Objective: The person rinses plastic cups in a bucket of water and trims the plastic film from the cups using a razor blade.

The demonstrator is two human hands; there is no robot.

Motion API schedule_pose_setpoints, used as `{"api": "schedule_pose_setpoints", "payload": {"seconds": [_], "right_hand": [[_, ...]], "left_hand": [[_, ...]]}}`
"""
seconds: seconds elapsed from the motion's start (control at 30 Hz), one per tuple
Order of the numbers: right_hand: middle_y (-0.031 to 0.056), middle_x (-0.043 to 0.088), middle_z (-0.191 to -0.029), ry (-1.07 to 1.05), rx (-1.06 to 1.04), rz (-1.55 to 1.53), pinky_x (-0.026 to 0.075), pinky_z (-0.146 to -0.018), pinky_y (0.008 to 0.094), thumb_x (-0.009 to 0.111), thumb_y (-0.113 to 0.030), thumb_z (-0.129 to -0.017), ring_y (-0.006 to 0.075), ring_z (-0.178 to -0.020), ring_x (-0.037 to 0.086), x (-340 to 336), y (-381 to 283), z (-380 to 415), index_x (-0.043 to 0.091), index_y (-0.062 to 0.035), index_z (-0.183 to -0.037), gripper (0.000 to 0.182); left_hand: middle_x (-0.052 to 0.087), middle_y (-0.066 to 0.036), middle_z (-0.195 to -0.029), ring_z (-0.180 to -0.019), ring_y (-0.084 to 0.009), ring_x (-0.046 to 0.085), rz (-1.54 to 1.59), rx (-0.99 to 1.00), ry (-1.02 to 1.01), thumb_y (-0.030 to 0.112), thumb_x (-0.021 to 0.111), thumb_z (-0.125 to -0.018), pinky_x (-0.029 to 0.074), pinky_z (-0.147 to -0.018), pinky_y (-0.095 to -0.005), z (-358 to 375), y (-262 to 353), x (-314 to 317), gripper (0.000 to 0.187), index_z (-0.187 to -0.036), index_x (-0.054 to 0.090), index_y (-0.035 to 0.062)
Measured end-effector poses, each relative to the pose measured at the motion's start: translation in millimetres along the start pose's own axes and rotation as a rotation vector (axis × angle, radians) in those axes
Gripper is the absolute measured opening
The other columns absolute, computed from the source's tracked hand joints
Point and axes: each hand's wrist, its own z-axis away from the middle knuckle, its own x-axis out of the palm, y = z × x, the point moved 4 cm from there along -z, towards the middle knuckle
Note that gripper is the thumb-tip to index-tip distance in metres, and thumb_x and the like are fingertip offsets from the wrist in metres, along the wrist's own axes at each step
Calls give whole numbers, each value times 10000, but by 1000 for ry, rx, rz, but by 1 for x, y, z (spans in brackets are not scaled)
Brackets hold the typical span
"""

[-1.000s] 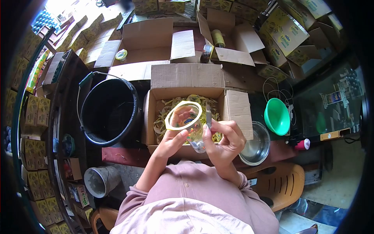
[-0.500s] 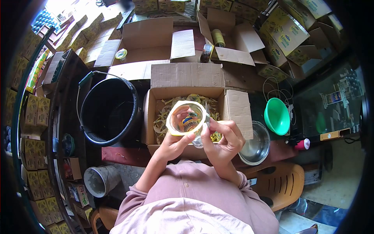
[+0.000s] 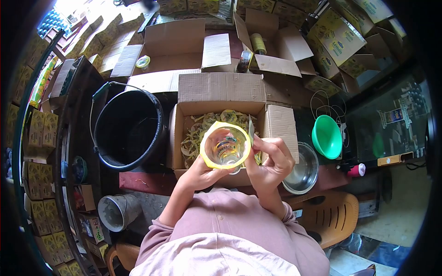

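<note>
Clear cup (image 3: pixel 226 148) above the carton (image 3: pixel 221 87), its mouth facing the viewer and long axis receding; left hand (image 3: pixel 200 175), nearer, is curling around it, right hand (image 3: pixel 271 162) is pinching a blade (image 3: pixel 251 129) beside its right rim

Before you, scraps (image 3: pixel 189 146) lie in the carton (image 3: pixel 221 87); the bucket (image 3: pixel 129 131) stands to its left, the basin (image 3: pixel 305 177) right.
</note>
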Motion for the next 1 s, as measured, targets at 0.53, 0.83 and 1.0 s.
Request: {"api": "schedule_pose_setpoints", "payload": {"seconds": [0.53, 0.83, 1.0], "right_hand": [[47, 561, -666, 13, 77, -111, 456, -500, 204, 653, 97, -617, 95, -567, 555, -5, -8, 5, 650, -4, -861, 265], [55, 572, -664, 37, 52, -42, 465, -510, 211, 664, 89, -610, 110, -558, 568, -2, -7, 5, 657, -7, -845, 254], [66, 583, -676, 38, 24, -30, 470, -519, 214, 661, 88, -608, 120, -577, 586, -1, -7, 4, 658, -1, -851, 258]], "left_hand": [[285, -138, -1329, -1219, -230, 325, 168, -50, 10, 223, 574, -829, 278, -1007, -379, -1, -10, 1, 704, -1350, 160, -8], [286, -128, -1321, -1229, -221, 306, 71, -25, -9, 161, 600, -812, 266, -1012, -371, 0, -6, 1, 695, -1339, 181, -10], [296, -124, -1307, -1225, -218, 310, -28, 28, -16, 134, 632, -792, 265, -1014, -356, -1, -1, -1, 699, -1325, 204, -14]]}}
